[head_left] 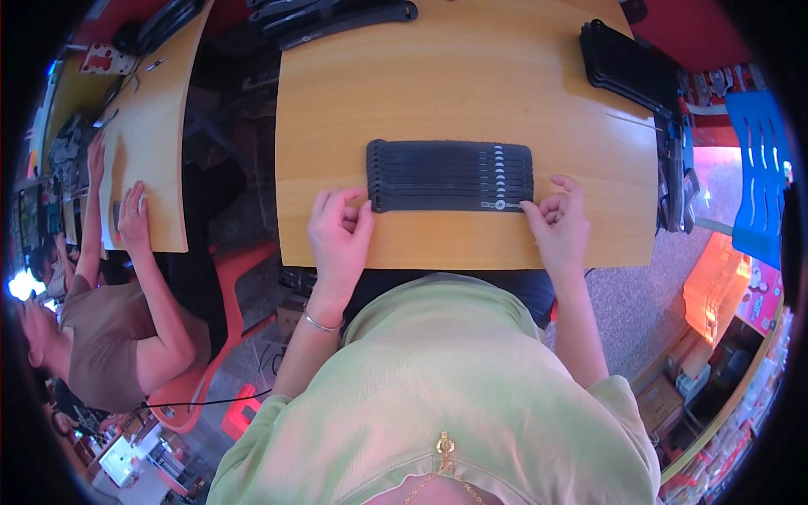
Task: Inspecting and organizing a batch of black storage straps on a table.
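Note:
A set of black straps [450, 175] lies on the wooden table in front of me, overlapped in a neat fanned row. Each strap has a rounded, holed end at the left and a pale mark toward the right. By the near left corner is my left hand [338, 231], its thumb and index fingertips close to the strap ends and slightly apart. My right hand [562, 225] rests at the near right corner, the thumb tip touching the nearest strap's end and the other fingers loosely bent, apart from it. Neither hand visibly grips a strap.
More black straps [337, 21] lie at the table's far left, and a black stack [619, 67] at the far right. A thin stick [633, 122] lies by the right edge. At left, another person [126, 337] works at a separate table [160, 126]. An orange crate [715, 282] stands right.

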A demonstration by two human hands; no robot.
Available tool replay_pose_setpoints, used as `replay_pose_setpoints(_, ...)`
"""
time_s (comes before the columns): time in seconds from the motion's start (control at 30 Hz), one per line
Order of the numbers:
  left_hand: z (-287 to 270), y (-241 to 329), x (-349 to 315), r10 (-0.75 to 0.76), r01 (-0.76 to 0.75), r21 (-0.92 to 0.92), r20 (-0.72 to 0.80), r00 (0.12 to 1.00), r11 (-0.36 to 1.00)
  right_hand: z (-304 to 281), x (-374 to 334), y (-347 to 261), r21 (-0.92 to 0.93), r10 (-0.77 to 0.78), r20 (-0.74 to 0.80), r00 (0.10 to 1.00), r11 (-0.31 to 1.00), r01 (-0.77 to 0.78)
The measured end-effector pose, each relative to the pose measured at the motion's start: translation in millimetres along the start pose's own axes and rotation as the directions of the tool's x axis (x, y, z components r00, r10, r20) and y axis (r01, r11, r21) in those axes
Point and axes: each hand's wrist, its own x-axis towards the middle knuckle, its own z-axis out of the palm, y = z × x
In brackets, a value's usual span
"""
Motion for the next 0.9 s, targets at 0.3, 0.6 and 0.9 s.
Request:
replay_pose_setpoints(0.3, 23.9, 32.0, 37.5, 0.489, -0.622, 0.514, 0.385, 0.783, 0.591, 32.3, 27.8, -56.9, -0.45, -0.554, 0.324, 0.767, 0.622, 0.64)
replay_pose_setpoints(0.6, 33.6, 15.3, 48.0, 0.495, -0.635, 0.56, 0.403, 0.77, 0.533, 62.7, 36.3, -50.2, -0.447, -0.459, 0.538, 0.707, 0.556, 0.701)
replay_pose_setpoints(0.9, 36.3, 2.6, 49.8, 0.53, -0.654, 0.49, 0.386, 0.755, 0.576, 61.9, 33.0, -49.6, -0.432, -0.507, 0.525, 0.684, 0.534, 0.727)
